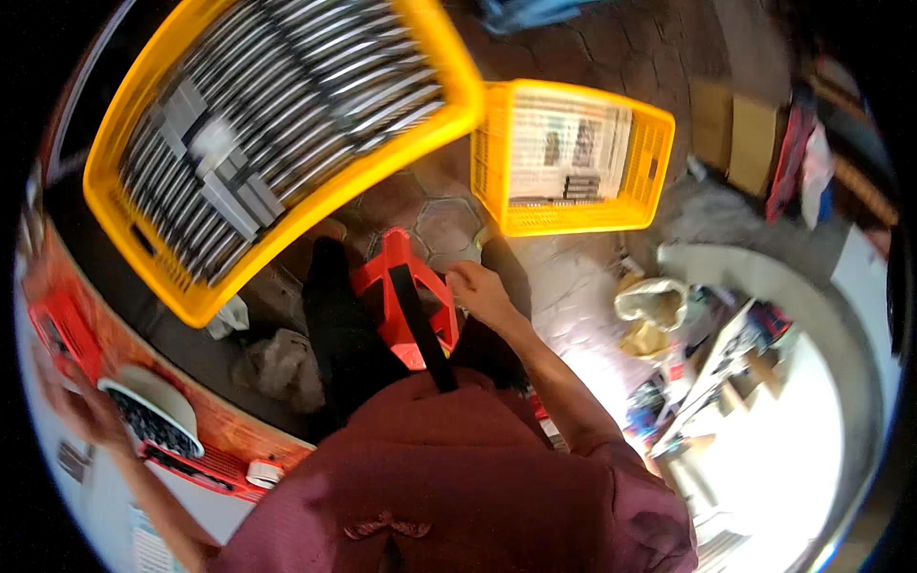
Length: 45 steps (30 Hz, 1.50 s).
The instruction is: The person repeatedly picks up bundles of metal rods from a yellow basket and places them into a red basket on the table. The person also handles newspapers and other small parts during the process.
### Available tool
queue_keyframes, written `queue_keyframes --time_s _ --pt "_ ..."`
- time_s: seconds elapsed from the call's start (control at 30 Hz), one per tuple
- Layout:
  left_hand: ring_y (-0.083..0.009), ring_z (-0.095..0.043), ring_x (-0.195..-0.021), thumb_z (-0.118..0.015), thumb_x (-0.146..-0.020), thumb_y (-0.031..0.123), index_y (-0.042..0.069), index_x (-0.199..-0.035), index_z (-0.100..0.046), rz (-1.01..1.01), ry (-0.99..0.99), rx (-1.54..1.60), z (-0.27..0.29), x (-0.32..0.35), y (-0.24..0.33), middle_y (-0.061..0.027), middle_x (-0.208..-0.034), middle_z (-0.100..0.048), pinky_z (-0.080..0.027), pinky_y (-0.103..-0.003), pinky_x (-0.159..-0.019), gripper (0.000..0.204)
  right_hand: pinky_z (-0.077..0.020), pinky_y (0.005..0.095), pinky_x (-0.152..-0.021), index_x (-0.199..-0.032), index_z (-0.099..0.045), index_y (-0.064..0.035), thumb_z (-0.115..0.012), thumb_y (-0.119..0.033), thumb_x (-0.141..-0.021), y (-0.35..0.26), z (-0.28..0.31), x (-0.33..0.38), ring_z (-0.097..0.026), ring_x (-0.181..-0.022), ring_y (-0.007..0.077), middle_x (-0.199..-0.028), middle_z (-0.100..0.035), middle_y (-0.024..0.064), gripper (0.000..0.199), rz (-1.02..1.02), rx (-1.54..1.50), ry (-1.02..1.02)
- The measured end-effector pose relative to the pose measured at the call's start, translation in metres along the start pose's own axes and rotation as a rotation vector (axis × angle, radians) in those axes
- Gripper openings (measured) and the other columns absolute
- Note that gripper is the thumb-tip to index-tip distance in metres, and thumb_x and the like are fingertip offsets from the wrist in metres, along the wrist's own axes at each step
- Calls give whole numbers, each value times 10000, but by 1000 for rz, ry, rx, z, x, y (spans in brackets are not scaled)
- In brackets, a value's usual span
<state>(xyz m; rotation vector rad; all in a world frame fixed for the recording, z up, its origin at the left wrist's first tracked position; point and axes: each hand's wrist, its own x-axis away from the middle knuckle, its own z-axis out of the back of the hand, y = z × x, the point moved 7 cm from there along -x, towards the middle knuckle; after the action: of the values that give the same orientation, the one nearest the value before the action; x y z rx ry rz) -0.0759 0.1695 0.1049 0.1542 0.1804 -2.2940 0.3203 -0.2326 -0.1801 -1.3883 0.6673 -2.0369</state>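
Observation:
My left hand [81, 411] is at the far left, over the table beside a white bowl [158, 401] of small black parts. Its fingers look stretched out and apart, though smeared; a red plastic tray [67, 329] lies just beyond them. My right hand [480, 294] is above my lap, fingers curled together at the right edge of a red plastic stool-like frame [394, 250]. What those fingers hold, if anything, is hidden. A black strap [420, 325] hangs in front of the frame.
A large yellow crate [382, 167] filled with rows of dark, shiny-edged pieces stands ahead on the left. Right of it, a smaller yellow crate [573, 227] holds newspaper and a few dark pieces. A big round container [802, 272] of scraps sits at right; cardboard boxes [731, 134] stand beyond.

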Motion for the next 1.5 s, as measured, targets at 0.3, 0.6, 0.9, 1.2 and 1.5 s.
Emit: queue_keyframes --time_s 0.3,0.6,0.9,1.2,1.5 --pt "-375 -547 -1150 -633 -850 24 -23 -1135 -601 -540 -774 898 -270 -17 627 -175 -1243 -578 -422 -460 -978 291 -476 388 -788 -1041 -575 88 -580 -200 -930 356 182 -109 -613 -859 311 -889 -618 183 309 -415 -642 700" --pt "-406 -583 -1003 -625 -874 88 -23 -1148 -558 -879 -761 809 -518 -49 906 -212 -1105 -607 -478 -460 -855 303 -395 549 -975 -1136 -364 128 -567 -66 -843 531 261 -186 -471 -1081 486 -1185 -411 368 406 -898 -480 1154" --pt "-439 -522 -1169 -664 -873 361 -8 -1285 -478 -664 -1126 486 -625 -41 1047 -280 -1276 -522 -438 -540 -955 584 -402 538 -948 -1146 -369 150 -524 -22 -826 534 261 -187 -466 -1054 502 -1126 -422 377 395 -829 -481 1214" --pt "-444 -564 -979 -744 -807 310 -37 -1175 -508 -802 -743 581 -610 -41 1065 -289 -1068 -553 -474 -496 -839 558 -419 578 -952 -1209 -325 149 -486 -185 -910 562 254 -188 -537 -1066 545 -1126 -513 422 476 -929 -878 1218" --pt "-457 -539 -1019 -740 -798 293 -37 -1203 -498 -770 -730 641 -628 -40 1059 -299 -1097 -546 -465 -493 -881 576 -501 493 -853 -1044 -582 148 -588 -258 -907 568 261 -188 -649 -929 448 -986 -653 331 428 -935 -911 1196"
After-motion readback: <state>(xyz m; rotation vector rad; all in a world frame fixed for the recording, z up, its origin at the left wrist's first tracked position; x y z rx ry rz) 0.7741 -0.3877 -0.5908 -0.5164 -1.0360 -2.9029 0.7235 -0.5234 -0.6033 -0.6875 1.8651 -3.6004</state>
